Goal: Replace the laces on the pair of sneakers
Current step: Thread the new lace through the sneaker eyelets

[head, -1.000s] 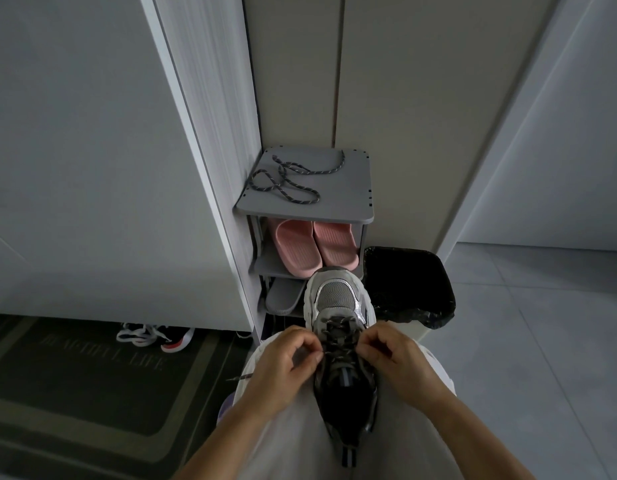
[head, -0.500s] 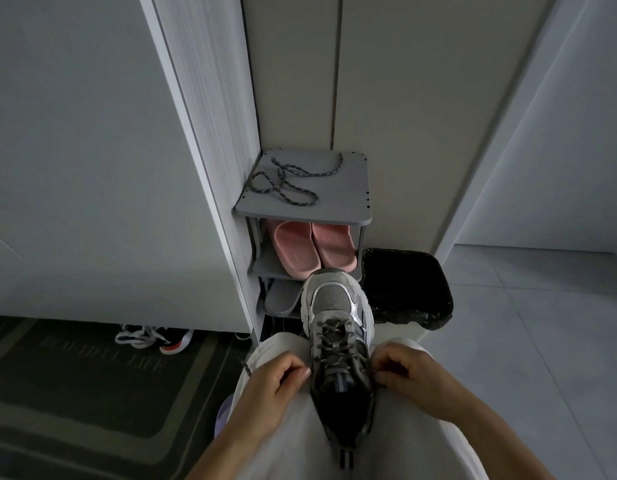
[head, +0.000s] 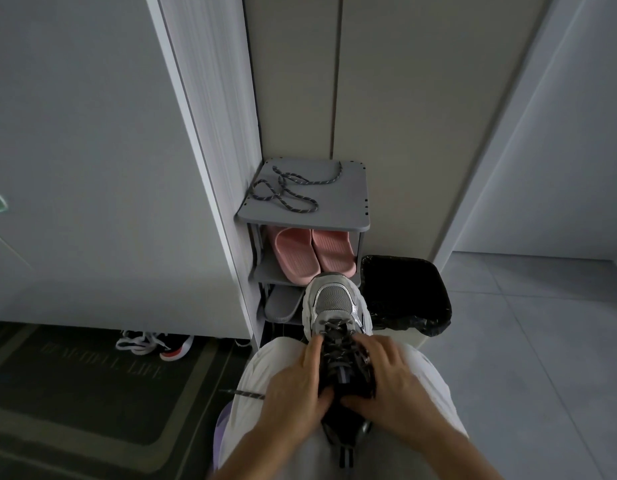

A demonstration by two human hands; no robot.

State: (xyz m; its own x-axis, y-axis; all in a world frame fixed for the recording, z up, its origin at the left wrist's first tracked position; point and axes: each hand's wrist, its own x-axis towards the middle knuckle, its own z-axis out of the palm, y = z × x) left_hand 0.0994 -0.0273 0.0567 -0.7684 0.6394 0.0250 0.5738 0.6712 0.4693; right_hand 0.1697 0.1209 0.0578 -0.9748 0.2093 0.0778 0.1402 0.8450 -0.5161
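The sneaker [head: 333, 299] lies on the lap just before the shoe rack [head: 338, 211], with the left hand [head: 293, 393] and right hand [head: 393, 386] both clasping its sides, fingers over the lace [head: 335, 325], so I would snug each crossing evenly from the toe backward.

Sneaker [head: 335, 303] lay lower centre on the lap [head: 265, 368]; rack [head: 338, 216] above it, lace [head: 287, 190] on top, bin [head: 407, 292] right of rack.

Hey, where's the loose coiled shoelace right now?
In the head view, the coiled shoelace lies on the left part of the grey shoe rack top shelf, above the pink slippers and beyond the sneaker on the person's lap.
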